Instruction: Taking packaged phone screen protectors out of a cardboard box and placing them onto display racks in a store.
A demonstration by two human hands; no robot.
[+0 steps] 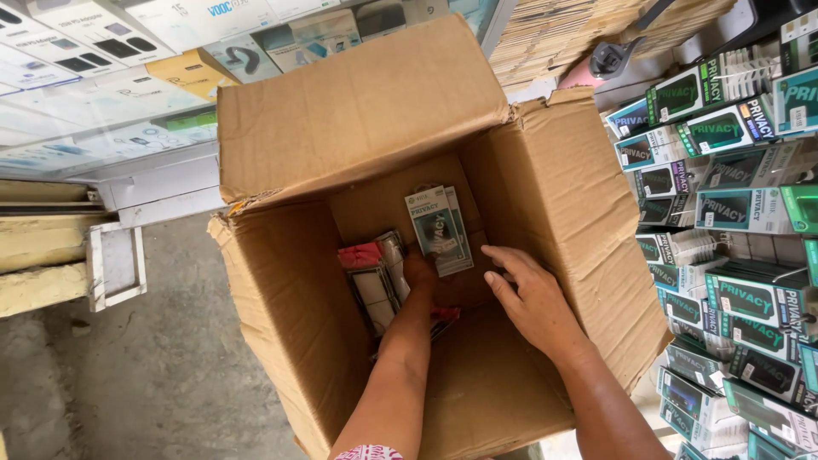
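left hand (419, 271) deep in cardboard box (358, 111), fingers hidden, can't tell grip | grey flat packet (436, 230) leans on far wall right above it, long axis upright | right hand (530, 294) spread open, empty, just right of the packet

Flat grey-white retail packets (440, 230), two overlapping, upright, leaning on far inner wall of open brown cardboard box (358, 111). Lower left: mixed packets (375, 277), red and white, stacked on edge.
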